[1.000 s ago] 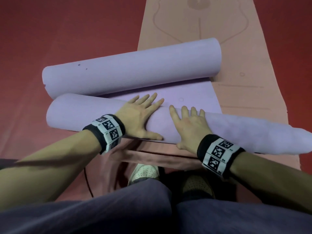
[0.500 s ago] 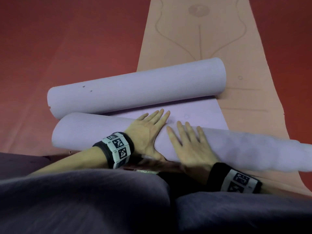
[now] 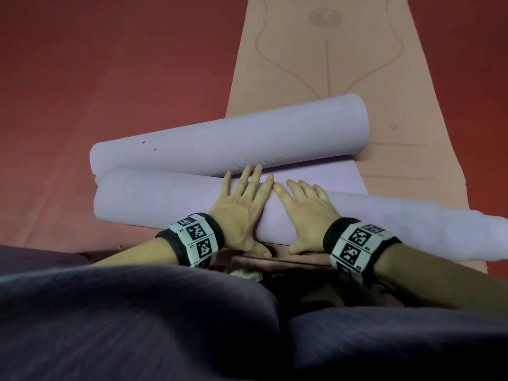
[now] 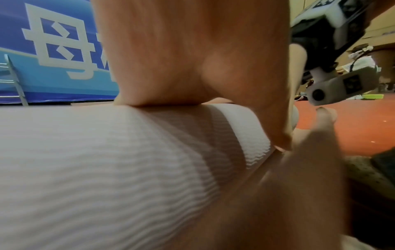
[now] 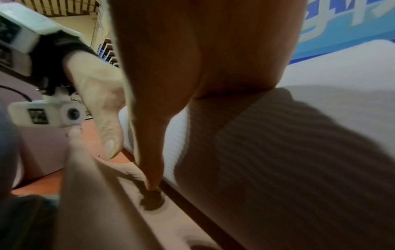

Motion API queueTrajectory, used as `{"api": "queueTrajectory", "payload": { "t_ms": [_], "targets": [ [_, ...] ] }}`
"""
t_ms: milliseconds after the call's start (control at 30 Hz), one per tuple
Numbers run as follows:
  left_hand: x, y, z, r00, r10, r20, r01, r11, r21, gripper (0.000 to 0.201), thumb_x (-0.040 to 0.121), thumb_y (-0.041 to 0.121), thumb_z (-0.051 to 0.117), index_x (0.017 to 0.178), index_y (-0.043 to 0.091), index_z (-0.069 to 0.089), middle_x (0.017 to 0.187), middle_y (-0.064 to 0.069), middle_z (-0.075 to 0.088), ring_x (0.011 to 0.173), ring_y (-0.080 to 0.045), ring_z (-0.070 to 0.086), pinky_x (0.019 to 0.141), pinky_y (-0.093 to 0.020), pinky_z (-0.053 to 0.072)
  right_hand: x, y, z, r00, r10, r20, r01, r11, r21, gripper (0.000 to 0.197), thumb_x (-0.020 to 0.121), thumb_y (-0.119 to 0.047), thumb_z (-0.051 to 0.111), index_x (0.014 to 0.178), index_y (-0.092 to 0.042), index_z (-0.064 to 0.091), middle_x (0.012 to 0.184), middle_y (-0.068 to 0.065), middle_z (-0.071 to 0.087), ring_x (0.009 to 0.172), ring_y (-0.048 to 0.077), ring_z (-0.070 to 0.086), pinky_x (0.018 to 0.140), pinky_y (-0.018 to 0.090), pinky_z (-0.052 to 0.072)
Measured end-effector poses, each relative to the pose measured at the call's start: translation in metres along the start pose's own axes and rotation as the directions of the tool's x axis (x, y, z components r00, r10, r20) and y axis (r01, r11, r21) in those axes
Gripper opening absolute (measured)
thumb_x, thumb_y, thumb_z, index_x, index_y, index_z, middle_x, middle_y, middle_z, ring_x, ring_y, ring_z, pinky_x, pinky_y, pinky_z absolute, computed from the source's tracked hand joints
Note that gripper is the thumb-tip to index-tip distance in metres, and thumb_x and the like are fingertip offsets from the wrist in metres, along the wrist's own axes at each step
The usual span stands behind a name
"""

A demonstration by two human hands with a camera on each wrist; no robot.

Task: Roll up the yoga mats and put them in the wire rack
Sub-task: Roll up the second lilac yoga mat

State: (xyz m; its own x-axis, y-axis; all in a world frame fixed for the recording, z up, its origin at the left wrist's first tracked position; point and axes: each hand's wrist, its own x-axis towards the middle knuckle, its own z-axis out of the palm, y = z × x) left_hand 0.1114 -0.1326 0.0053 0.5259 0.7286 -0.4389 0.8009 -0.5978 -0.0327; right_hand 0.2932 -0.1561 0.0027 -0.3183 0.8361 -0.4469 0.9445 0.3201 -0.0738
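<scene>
A lilac yoga mat is rolled from both ends: the near roll [image 3: 165,202] lies under my hands and the far roll [image 3: 233,138] lies just beyond, with a short flat strip [image 3: 316,177] between them. My left hand [image 3: 242,204] and right hand [image 3: 308,207] press flat on the near roll, fingers spread, thumbs down at its near side. The wrist views show the ribbed roll [image 4: 107,169] [image 5: 299,152] under each palm. A tan mat [image 3: 343,64] lies unrolled beneath, stretching away. No wire rack is in view.
Red floor [image 3: 96,78] surrounds the mats. My dark trouser legs [image 3: 165,325] fill the bottom of the head view, with a shoe [image 3: 247,274] between them. A blue banner with white characters [image 4: 53,50] stands at the far side.
The near roll has moved forward towards the far roll, so the flat strip between them is shorter. Both hands went forward with it, fingers still flat on top.
</scene>
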Motion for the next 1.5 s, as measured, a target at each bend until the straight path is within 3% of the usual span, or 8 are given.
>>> {"api": "queueTrajectory", "payload": {
  "t_ms": [200, 433, 567, 667, 800, 900, 1200, 1500],
  "targets": [
    [0.002, 0.001, -0.003, 0.999, 0.0, 0.041, 0.003, 0.999, -0.054, 0.147, 0.057, 0.097, 0.05, 0.155, 0.012, -0.02, 0.163, -0.019, -0.022, 0.152, -0.034, -0.017, 0.121, -0.06, -0.002, -0.001, -0.013, 0.005, 0.994, 0.105, -0.019, -0.106, 0.991, -0.082, 0.133, 0.072, -0.049, 0.079, 0.153, -0.016, -0.02, 0.162, 0.02, -0.009, 0.15, 0.041, -0.005, 0.119, 0.06, 0.002],
    [0.016, -0.013, -0.015, 0.99, -0.063, 0.13, 0.099, 0.951, -0.294, 0.091, 0.09, 0.072, 0.019, 0.16, 0.018, -0.002, 0.166, -0.013, -0.01, 0.154, -0.023, -0.009, 0.125, -0.043, -0.004, -0.001, -0.027, 0.003, 0.983, 0.182, -0.016, -0.183, 0.976, -0.118, 0.118, 0.077, -0.033, 0.077, 0.155, -0.011, -0.009, 0.159, 0.029, 0.003, 0.143, 0.055, 0.011, 0.111, 0.071, 0.014],
    [0.033, -0.016, -0.015, 0.975, -0.155, 0.159, 0.195, 0.939, -0.282, 0.102, 0.086, 0.084, 0.004, 0.16, 0.015, 0.009, 0.165, -0.022, 0.002, 0.154, -0.031, 0.007, 0.125, -0.042, 0.007, -0.005, -0.028, 0.007, 0.987, 0.159, -0.037, -0.162, 0.981, -0.109, 0.102, 0.087, -0.028, 0.067, 0.155, -0.007, -0.006, 0.159, 0.031, 0.001, 0.142, 0.057, 0.011, 0.111, 0.072, 0.013],
    [0.043, -0.027, -0.012, 0.969, -0.092, 0.23, 0.153, 0.952, -0.265, 0.141, 0.047, 0.097, -0.028, 0.161, 0.023, 0.013, 0.165, -0.023, 0.007, 0.153, -0.035, 0.01, 0.124, -0.045, 0.012, -0.004, -0.029, 0.013, 0.985, 0.16, -0.058, -0.166, 0.979, -0.115, 0.099, 0.088, -0.034, 0.066, 0.154, -0.007, -0.004, 0.158, 0.032, 0.002, 0.142, 0.058, 0.011, 0.11, 0.073, 0.013],
    [0.046, -0.025, -0.013, 0.967, -0.186, 0.172, 0.229, 0.932, -0.281, 0.108, 0.079, 0.079, -0.005, 0.159, 0.007, 0.009, 0.163, -0.026, 0.008, 0.153, -0.031, 0.009, 0.124, -0.044, 0.011, -0.001, -0.029, 0.015, 0.981, 0.177, -0.085, -0.182, 0.981, -0.061, 0.079, 0.099, -0.025, 0.05, 0.154, -0.008, -0.004, 0.158, 0.032, 0.002, 0.142, 0.058, 0.009, 0.11, 0.072, 0.013],
    [0.045, -0.021, -0.012, 0.965, -0.228, 0.132, 0.257, 0.924, -0.284, 0.093, 0.093, 0.074, 0.006, 0.159, 0.009, 0.004, 0.165, -0.023, -0.001, 0.155, -0.027, -0.001, 0.125, -0.044, 0.005, 0.005, -0.026, 0.016, 0.982, 0.178, -0.06, -0.183, 0.979, -0.093, 0.107, 0.086, -0.044, 0.069, 0.153, -0.009, -0.006, 0.158, 0.031, 0.005, 0.142, 0.057, 0.011, 0.11, 0.073, 0.013],
    [0.061, -0.037, -0.012, 0.94, -0.317, 0.125, 0.339, 0.837, -0.429, 0.08, 0.099, 0.068, 0.013, 0.159, 0.019, -0.006, 0.164, -0.003, -0.025, 0.152, -0.018, -0.02, 0.122, -0.056, -0.006, -0.004, -0.027, 0.011, 0.986, 0.155, -0.058, -0.158, 0.986, -0.051, 0.093, 0.094, -0.03, 0.06, 0.154, -0.008, -0.007, 0.159, 0.03, 0.001, 0.143, 0.057, 0.008, 0.111, 0.071, 0.011],
    [0.078, -0.067, -0.029, 0.935, -0.354, -0.031, 0.29, 0.809, -0.51, 0.072, 0.104, 0.056, 0.018, 0.159, 0.015, -0.005, 0.165, 0.002, -0.021, 0.152, -0.017, -0.019, 0.122, -0.056, -0.005, 0.019, -0.013, -0.012, 0.981, 0.158, 0.111, -0.152, 0.986, -0.063, 0.137, 0.063, -0.047, 0.088, 0.154, -0.012, -0.009, 0.158, 0.023, 0.011, 0.144, 0.05, 0.015, 0.112, 0.069, 0.014]
  ]
}}
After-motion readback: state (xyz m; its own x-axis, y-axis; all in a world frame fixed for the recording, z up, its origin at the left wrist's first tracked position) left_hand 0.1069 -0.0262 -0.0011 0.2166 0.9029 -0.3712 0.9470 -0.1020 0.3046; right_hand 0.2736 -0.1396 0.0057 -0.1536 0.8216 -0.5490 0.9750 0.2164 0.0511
